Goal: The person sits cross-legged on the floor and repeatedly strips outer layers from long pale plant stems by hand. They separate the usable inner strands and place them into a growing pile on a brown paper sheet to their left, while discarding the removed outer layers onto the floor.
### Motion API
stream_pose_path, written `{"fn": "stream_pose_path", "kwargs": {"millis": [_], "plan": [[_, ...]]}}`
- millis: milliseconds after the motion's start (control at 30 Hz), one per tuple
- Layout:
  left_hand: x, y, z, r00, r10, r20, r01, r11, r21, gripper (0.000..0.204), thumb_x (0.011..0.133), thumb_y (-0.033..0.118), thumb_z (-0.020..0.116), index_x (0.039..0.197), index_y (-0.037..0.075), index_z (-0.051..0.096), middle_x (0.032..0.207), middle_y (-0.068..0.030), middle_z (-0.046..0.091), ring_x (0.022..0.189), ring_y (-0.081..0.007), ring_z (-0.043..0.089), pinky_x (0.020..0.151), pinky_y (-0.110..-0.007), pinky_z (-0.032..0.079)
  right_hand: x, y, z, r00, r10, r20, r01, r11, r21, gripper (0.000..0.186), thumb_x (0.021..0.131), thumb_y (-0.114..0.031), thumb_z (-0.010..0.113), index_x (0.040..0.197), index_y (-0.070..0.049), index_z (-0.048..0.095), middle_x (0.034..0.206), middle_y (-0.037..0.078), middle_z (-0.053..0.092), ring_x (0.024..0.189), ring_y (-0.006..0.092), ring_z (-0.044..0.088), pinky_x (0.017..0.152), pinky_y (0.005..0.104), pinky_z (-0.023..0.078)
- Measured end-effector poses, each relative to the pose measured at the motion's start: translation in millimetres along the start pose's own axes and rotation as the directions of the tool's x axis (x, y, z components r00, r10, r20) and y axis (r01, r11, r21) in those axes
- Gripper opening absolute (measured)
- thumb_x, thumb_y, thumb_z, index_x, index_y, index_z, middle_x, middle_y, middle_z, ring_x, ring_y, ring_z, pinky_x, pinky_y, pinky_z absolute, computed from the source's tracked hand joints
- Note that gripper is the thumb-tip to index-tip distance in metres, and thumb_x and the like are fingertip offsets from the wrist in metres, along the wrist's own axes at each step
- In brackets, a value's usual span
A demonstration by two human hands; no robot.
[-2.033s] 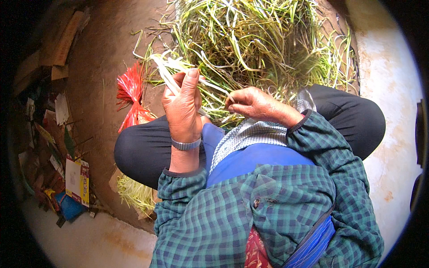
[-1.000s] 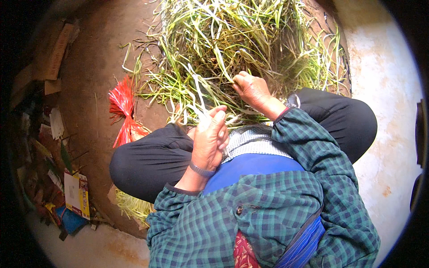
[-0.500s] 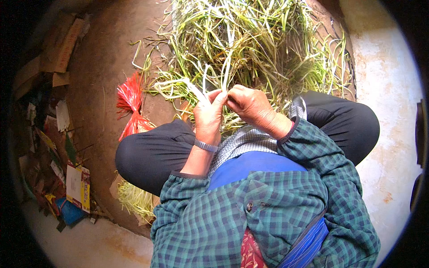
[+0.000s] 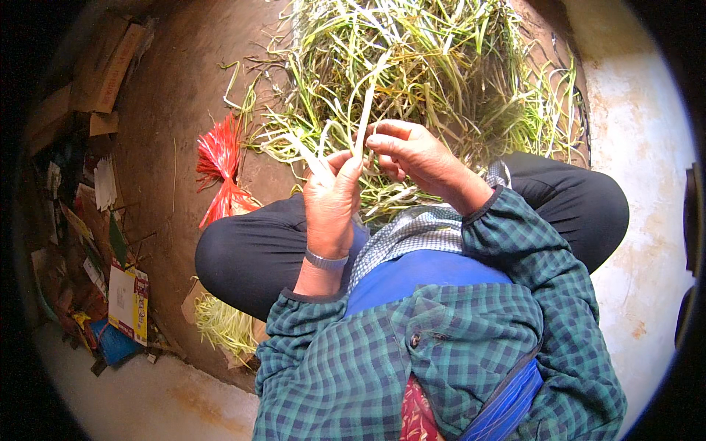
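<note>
My left hand (image 4: 331, 202) is closed around a few pale, whitish-green stalks (image 4: 367, 103) of a long-leaved vegetable, held over my lap. Some stick up past the thumb and others fan out to the left. Just right of them, my right hand (image 4: 423, 158) has its thumb and forefinger pinched together close to the upright stalk, its other fingers curled. Whatever lies in that pinch is too small to make out. Beyond both hands spreads a big heap of tangled green and yellowish stalks (image 4: 412, 66).
A tied bunch of red plastic strips (image 4: 219, 165) lies by my left knee. Behind that knee is a pile of trimmed pale stalks (image 4: 224, 323). Cardboard (image 4: 118, 70) and mixed litter, including a white-and-yellow box piece (image 4: 128, 300), line the far left. A pale wall-like surface (image 4: 632, 220) borders the right.
My right hand has moved slightly up and away from the left, its fingers loosening apart. The left hand has shifted a little left and down, still holding the stalks.
</note>
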State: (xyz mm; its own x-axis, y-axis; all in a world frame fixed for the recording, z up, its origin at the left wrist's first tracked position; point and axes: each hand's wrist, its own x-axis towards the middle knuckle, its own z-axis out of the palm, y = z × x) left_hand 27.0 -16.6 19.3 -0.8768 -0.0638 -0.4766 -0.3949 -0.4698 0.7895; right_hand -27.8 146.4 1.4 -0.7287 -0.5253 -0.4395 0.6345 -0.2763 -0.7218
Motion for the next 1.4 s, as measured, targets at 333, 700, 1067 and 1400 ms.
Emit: {"fn": "stream_pose_path", "kwargs": {"millis": [333, 700, 1067, 1400], "plan": [[5.0, -10.5, 0.3, 1.000, 0.009, 0.011, -0.010, 0.996, 0.088, 0.024, 0.093, 0.013, 0.061, 0.113, 0.000, 0.054, 0.066, 0.0072, 0.046, 0.048, -0.0008, 0.037, 0.042, -0.017, 0.028, 9.2, 8.7, 0.7, 0.998, -0.052, -0.027, 0.052, 0.999, 0.011, 0.020, 0.088, -0.020, 0.069, 0.099, -0.005, 0.063, 0.080, -0.001, 0.061, 0.061, 0.0041, 0.053, 0.049, 0.0196, 0.039], [7.8, -14.6, 7.1, 0.997, 0.070, -0.035, -0.068, 0.997, 0.047, 0.020, 0.092, 0.011, 0.063, 0.106, -0.002, 0.060, 0.067, 0.0053, 0.052, 0.050, -0.0012, 0.040, 0.043, -0.016, 0.030, 4.3, 8.8, -1.4, 0.997, -0.051, -0.052, 0.054, 0.997, 0.063, 0.019, 0.087, -0.017, 0.069, 0.098, -0.004, 0.061, 0.079, 0.001, 0.061, 0.059, 0.0058, 0.054, 0.049, 0.0208, 0.046], [9.5, -17.1, 5.8, 0.993, 0.103, -0.048, -0.098, 0.990, 0.099, 0.018, 0.093, 0.010, 0.062, 0.105, -0.003, 0.060, 0.066, 0.0044, 0.052, 0.049, -0.0020, 0.042, 0.042, -0.017, 0.032, 4.8, 9.7, 2.3, 0.996, -0.028, -0.089, 0.038, 0.993, 0.113, 0.021, 0.089, -0.020, 0.068, 0.099, -0.004, 0.060, 0.080, 0.001, 0.060, 0.058, 0.0057, 0.054, 0.049, 0.0208, 0.046], [15.0, -28.6, 1.1, 0.962, 0.272, -0.024, -0.260, 0.940, 0.222, 0.017, 0.090, 0.006, 0.065, 0.104, -0.003, 0.061, 0.089, -0.0044, 0.064, 0.076, -0.0083, 0.058, 0.067, -0.022, 0.047, 5.0, 12.3, 4.1, 0.994, -0.054, -0.091, 0.063, 0.992, 0.108, 0.019, 0.091, -0.020, 0.064, 0.098, -0.004, 0.059, 0.078, 0.001, 0.058, 0.058, 0.0064, 0.053, 0.049, 0.0210, 0.045]]}}
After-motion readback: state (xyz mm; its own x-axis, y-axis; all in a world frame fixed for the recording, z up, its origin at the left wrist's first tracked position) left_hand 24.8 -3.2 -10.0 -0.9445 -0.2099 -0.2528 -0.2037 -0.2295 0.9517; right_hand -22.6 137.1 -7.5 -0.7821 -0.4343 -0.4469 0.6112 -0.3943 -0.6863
